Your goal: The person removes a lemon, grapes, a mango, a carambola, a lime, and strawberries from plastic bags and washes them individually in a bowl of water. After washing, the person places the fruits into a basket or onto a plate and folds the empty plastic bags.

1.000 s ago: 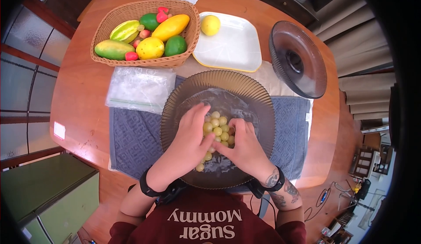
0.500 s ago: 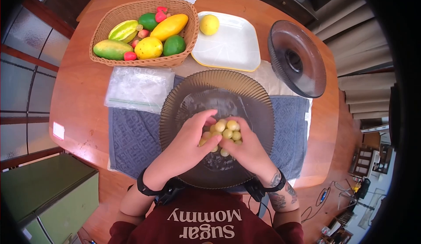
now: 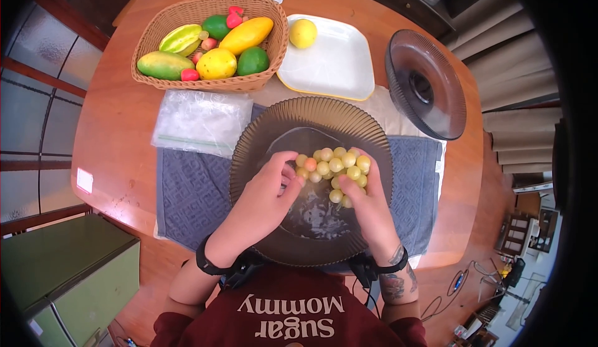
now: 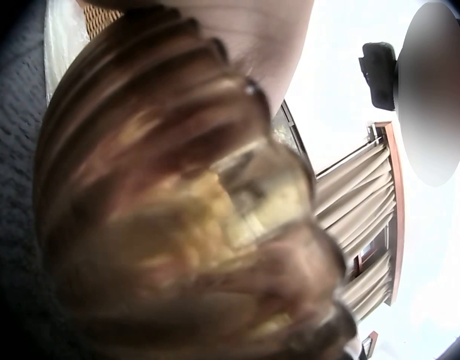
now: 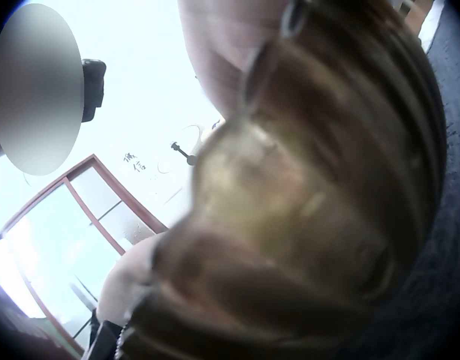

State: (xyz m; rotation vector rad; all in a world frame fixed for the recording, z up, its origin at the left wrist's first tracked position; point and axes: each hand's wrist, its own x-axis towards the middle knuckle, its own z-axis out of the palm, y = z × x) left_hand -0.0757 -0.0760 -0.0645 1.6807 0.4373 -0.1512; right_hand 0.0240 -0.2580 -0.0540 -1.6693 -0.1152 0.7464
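A bunch of pale green grapes [image 3: 336,165], one of them orange-pink, is held above a brown ribbed glass bowl [image 3: 255,129] in the head view. The left hand [image 3: 268,191] pinches the bunch's left end between thumb and fingers. At the other end the right hand [image 3: 369,207] grips it, thumb in front and fingers behind. Clear liquid or wet film glistens on the bowl's bottom. In both wrist views the bowl's ribbed wall [image 4: 170,165] [image 5: 327,172] hides the fingers and grapes.
Behind the bowl stand a wicker basket [image 3: 146,42] of mixed fruit and a white tray [image 3: 339,60] with a yellow fruit. A second glass bowl [image 3: 451,91] is at the right, a clear plastic bag [image 3: 199,123] at the left. Blue cloth [image 3: 187,197] lies under the bowl.
The grapes have come up from low in the bowl and now stretch sideways between the hands. The right hand has shifted up and to the right, and the hands are farther apart.
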